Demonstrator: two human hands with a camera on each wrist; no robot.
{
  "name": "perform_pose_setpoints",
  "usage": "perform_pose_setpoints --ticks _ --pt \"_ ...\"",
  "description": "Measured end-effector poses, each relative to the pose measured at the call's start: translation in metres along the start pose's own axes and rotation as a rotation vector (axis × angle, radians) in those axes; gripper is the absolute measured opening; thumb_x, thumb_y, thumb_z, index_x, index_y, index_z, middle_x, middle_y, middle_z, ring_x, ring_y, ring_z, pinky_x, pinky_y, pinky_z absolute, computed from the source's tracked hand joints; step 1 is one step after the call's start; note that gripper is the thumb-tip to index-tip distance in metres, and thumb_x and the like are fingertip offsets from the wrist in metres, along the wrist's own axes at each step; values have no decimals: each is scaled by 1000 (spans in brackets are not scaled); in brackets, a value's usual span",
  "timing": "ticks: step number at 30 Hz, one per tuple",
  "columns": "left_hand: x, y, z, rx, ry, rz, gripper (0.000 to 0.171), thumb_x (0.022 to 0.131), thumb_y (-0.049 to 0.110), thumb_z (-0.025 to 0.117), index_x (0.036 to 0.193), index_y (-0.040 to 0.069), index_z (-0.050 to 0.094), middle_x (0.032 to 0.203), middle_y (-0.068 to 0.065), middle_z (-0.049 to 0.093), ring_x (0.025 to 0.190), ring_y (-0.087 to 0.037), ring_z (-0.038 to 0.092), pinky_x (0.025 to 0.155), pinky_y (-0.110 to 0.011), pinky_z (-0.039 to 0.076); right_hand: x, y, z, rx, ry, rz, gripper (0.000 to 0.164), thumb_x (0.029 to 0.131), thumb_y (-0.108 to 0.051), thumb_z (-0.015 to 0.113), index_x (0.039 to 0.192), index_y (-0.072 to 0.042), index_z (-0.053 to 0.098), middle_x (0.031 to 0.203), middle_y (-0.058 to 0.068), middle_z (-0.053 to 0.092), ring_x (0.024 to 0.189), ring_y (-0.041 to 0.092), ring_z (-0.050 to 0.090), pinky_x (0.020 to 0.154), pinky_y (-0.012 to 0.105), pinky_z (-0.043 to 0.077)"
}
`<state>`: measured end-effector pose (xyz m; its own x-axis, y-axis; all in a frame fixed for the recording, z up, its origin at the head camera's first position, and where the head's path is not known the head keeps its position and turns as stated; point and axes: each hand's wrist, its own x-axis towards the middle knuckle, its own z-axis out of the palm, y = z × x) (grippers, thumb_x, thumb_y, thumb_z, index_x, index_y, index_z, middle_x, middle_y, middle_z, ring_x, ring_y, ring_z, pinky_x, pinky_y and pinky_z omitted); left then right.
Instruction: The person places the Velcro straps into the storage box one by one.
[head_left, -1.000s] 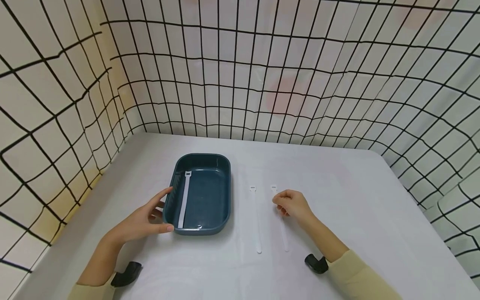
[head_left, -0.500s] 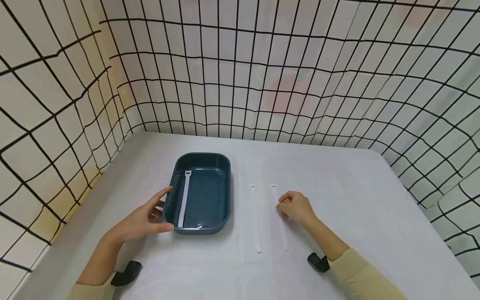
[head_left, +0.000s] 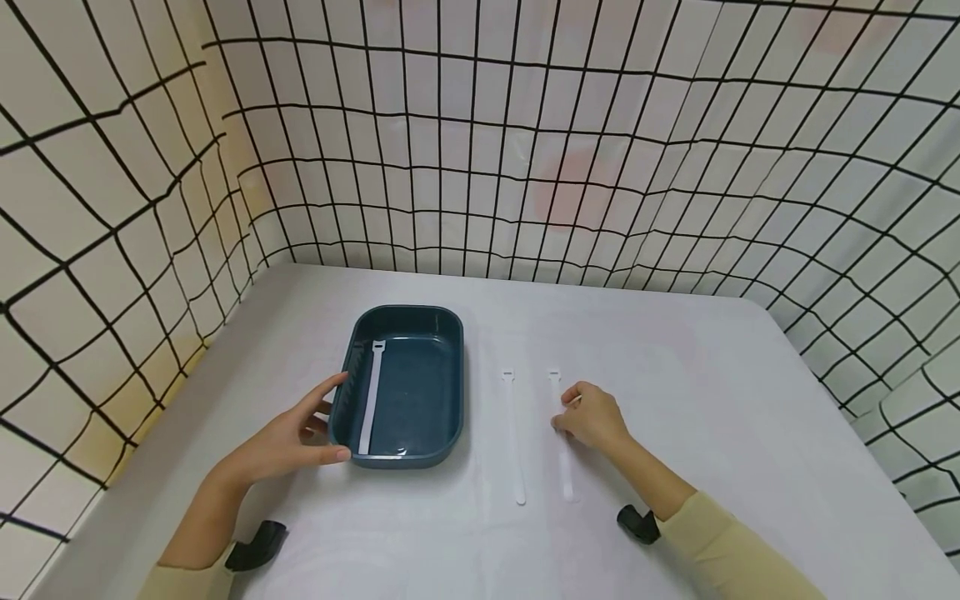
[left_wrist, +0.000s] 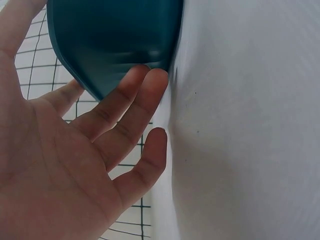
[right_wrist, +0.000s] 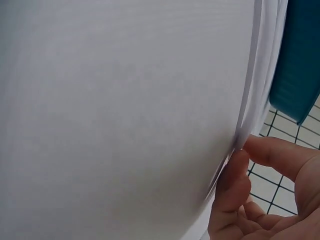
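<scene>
A dark teal tray (head_left: 411, 400) stands left of centre, with one white cable strap (head_left: 371, 400) lying lengthwise inside along its left side. My left hand (head_left: 288, 442) rests against the tray's left side, fingers spread and fairly straight, thumb at the near corner; the left wrist view shows its fingertips at the tray wall. Two more white straps with slotted heads lie on the table to the right of the tray. Of these, the left strap (head_left: 514, 442) is untouched. My right hand (head_left: 596, 417) pinches the right strap (head_left: 557, 400) between thumb and finger, partway below its head.
A white cloth covers the table (head_left: 675, 358). Black grid netting (head_left: 465, 150) rises behind the table and along both sides. Each wrist wears a black mount (head_left: 257, 546) near the sleeve.
My right hand has slid a little toward me along the right strap. That strap has turned slightly, its head shifting right and its near end left. My left hand and the tray stay put.
</scene>
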<state>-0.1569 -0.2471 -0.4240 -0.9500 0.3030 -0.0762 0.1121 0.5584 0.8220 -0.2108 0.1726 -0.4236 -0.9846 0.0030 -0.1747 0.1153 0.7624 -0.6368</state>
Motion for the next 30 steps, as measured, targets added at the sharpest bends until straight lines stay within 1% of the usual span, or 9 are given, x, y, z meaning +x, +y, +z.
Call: perform_pose_setpoints --ticks 5,11,18,26,30 --pt "1 -1 -1 0 0 5 100 78 31 81 156 21 19 119 -19 52 92 -24 59 82 -42 49 1 -2 0 5 1 11 33 78 -8 76 104 4 60 76 6 65 65 18 57 57 29 45" --pt "1 -1 0 -7 -2 8 100 78 30 81 156 21 19 119 -19 52 92 -24 58 82 -41 48 1 0 0 34 -16 16 30 80 -8 75 103 4 60 73 6 64 63 17 58 58 30 45" --pt "0 0 -1 -16 -11 6 100 78 30 81 156 22 19 121 -19 52 93 -24 58 83 -42 49 1 3 -1 143 -38 46 26 82 -6 73 102 3 61 77 7 66 59 15 62 58 28 48" --pt "-1 2 -2 -16 -9 11 101 78 30 82 156 22 19 121 -19 52 93 -23 59 83 -43 50 1 2 -6 288 -69 53 29 85 -4 72 109 5 59 77 8 67 56 14 62 57 27 50" --pt "-1 1 -2 -16 -9 9 101 78 30 81 156 23 19 121 -19 52 93 -24 59 83 -43 50 -1 -3 -7 337 -74 58 31 85 -4 72 111 6 59 78 7 67 58 14 62 58 26 51"
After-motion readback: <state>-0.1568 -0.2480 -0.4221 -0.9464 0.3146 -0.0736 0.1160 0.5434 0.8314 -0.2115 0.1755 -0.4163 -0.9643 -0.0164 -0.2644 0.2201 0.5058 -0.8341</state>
